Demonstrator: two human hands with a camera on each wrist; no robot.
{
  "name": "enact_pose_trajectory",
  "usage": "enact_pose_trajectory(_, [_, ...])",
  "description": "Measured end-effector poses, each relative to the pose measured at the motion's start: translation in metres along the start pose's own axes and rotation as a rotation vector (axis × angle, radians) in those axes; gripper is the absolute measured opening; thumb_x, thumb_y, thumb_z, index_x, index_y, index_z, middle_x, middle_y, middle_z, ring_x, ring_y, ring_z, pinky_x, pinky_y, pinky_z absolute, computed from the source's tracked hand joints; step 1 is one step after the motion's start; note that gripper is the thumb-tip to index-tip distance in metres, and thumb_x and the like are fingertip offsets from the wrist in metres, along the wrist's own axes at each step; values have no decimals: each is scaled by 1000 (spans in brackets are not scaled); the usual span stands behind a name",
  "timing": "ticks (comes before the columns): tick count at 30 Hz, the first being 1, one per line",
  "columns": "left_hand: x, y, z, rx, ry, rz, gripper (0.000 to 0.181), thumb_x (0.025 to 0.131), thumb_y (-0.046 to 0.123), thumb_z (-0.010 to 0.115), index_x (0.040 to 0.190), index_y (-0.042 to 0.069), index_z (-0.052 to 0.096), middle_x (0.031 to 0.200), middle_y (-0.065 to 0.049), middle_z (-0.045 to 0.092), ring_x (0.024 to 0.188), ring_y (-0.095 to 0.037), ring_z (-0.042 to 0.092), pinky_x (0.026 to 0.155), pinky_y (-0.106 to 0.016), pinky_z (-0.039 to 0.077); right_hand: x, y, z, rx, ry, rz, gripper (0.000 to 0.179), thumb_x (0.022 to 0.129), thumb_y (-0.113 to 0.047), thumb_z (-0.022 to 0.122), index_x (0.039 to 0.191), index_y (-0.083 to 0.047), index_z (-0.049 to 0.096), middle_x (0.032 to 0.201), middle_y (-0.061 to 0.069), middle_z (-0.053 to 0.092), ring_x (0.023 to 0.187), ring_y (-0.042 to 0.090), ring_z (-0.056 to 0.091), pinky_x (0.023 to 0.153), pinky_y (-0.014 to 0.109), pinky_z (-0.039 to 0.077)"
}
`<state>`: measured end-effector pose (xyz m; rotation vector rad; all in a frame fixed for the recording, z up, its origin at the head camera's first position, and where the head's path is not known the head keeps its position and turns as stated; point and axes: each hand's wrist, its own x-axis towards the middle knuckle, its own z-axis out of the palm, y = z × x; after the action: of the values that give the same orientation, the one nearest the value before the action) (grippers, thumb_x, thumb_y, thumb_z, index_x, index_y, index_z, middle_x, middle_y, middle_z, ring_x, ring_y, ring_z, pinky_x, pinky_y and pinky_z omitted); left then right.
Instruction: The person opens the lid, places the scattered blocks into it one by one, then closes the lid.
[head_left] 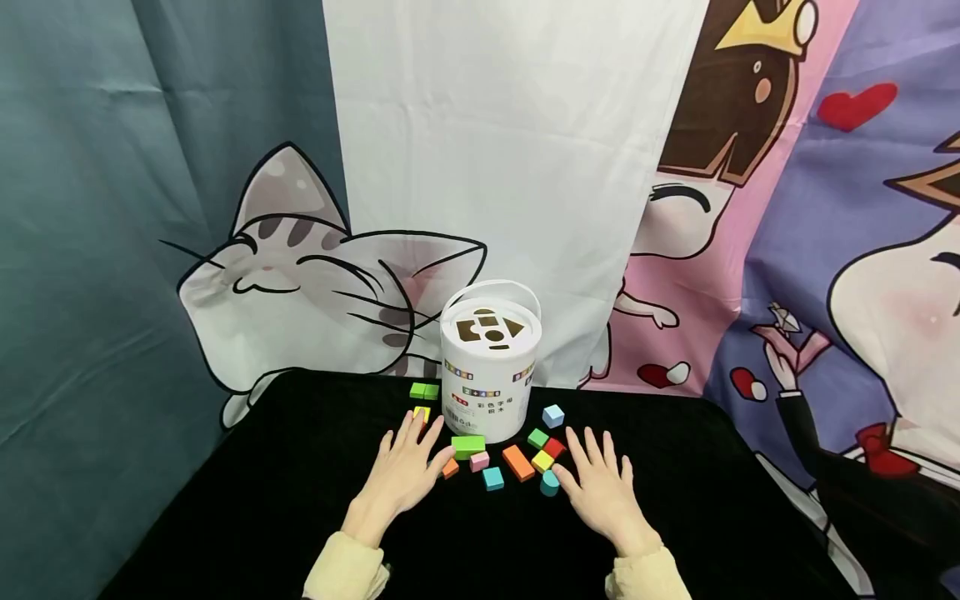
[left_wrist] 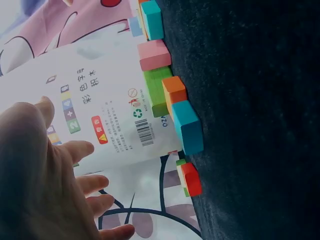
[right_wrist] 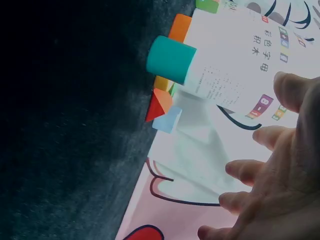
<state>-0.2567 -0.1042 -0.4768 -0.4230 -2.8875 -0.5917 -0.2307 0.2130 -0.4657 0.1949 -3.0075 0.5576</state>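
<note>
Pale sleeves [head_left: 345, 568] come nearest us at the bottom edge. We see black cloth [head_left: 491, 550] across the lower frame, a white bucket [head_left: 489, 375] at lower centre, then our left hand [head_left: 401, 467] and right hand [head_left: 603, 493] to either side of bottom centre, fingers spread nearly straight, holding nothing. Between them lie a green block [head_left: 468, 447], orange block [head_left: 518, 463] and pink block [head_left: 479, 461].

Assorted-colour small blocks [head_left: 518, 463] lie before and beside an upright white cylindrical lidded bucket [head_left: 491, 375] near the black-draped desk's [head_left: 495, 554] far edge.
</note>
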Motion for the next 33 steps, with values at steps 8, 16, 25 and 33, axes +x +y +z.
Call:
enact_pose_trajectory(8, [15, -1, -4, -42, -8, -18, 70, 101, 62, 29, 155, 18, 31, 160, -15, 17, 146, -33, 12, 110, -60, 17, 13, -6, -19, 26, -23, -11, 78, 99, -62, 38, 158, -15, 17, 158, 25, 17, 143, 48, 5, 104, 72, 5])
enact_pose_trajectory(16, [29, -6, 2, -119, -14, -33, 80, 95, 70, 34, 158, 22, 22, 160, -13, 17, 147, -30, 11, 111, -57, 18, 33, -15, -42, 22, -6, -77, 78, 99, -60, 42, 158, -14, 20, 156, 25, 21, 143, 47, 8, 103, 72, 7])
enact_pose_trajectory(25, [54, -9, 14, -341, 56, -52, 90, 91, 57, 60, 159, 24, 12, 161, -13, 15, 137, -45, 29, 102, -64, 30, 70, -31, -77, -75, -10, -190, 76, 100, -56, 42, 158, -13, 17, 156, 27, 19, 142, 47, 11, 102, 72, 15])
enact_pose_trajectory(33, [74, -5, 8, -483, 41, -96, 95, 91, 53, 64, 159, 25, 4, 163, -11, 2, 144, -40, 14, 106, -65, 22, 94, -72, -117, -177, 69, -310, 72, 99, -42, 54, 156, -10, 24, 152, 28, 28, 139, 46, 23, 101, 68, 27])
